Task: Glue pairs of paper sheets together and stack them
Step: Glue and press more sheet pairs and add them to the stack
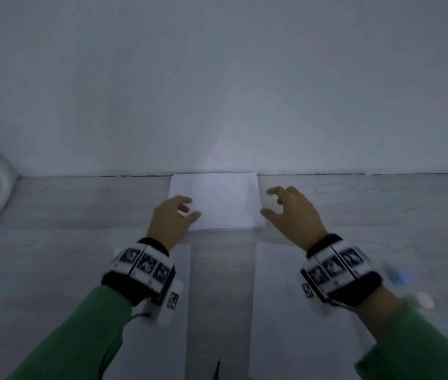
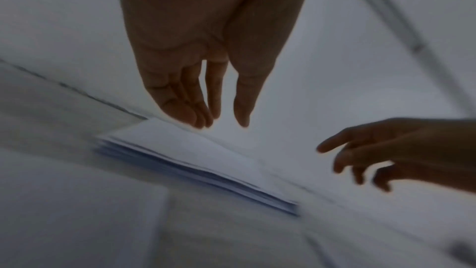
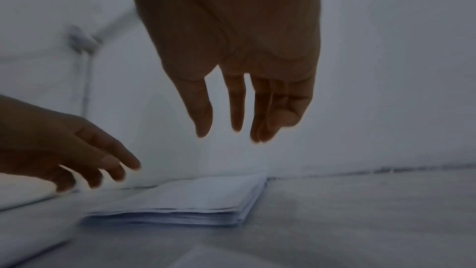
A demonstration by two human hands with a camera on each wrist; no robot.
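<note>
1. Head view: the stack of glued sheets [image 1: 214, 201] lies on the counter [image 1: 80, 204] with its far edge against the wall [image 1: 217, 91]. The left hand [image 1: 169, 218] hovers over the stack's left edge and the right hand [image 1: 294, 212] beside its right edge; each grip is released, fingers relaxed, grasping nothing. Two loose sheets lie nearer, the left sheet [image 1: 181, 338] and the right sheet [image 1: 277, 311], apart from each other with bare counter between.

2. Left wrist view: the fingers [image 2: 185, 109] hang just above the stack [image 2: 195, 156], whose layered edges look slightly uneven. Judged from this, squaring the edges with both palms would keep the pile neat.

3. Right wrist view: the fingers [image 3: 201, 113] are clear of the stack [image 3: 190, 203]. The wall blocks movement beyond the stack; open room lies on either side and toward the person.
</note>
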